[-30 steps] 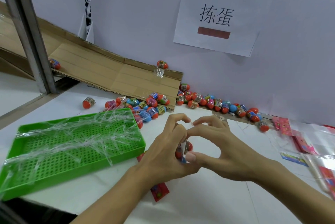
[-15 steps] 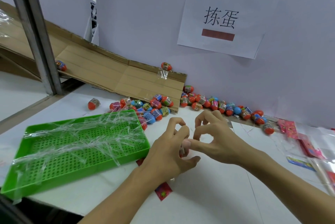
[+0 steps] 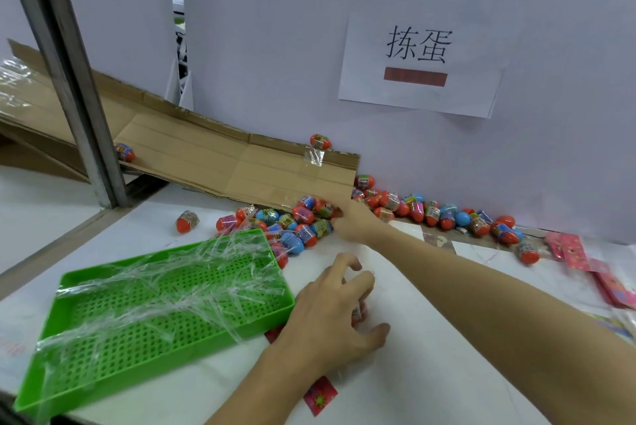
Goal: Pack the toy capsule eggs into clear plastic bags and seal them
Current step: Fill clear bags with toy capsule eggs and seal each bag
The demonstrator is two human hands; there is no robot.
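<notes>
Several red and blue capsule eggs lie heaped at the foot of a cardboard ramp, and more eggs line the wall. My left hand curls over a clear bag with an egg in it, on the white table beside the green tray. A red printed card sticks out below that wrist. My right hand is stretched out to the heap, its fingertips among the eggs. Whether they grip one is hidden.
The green perforated tray holds crumpled clear bags. A lone egg lies left of the heap. Pink packets sit at the right edge. A metal post stands at the left.
Both hands were working together on the bag with the egg. My right hand has let go and reached forward to the egg heap; my left hand stays on the bag.
</notes>
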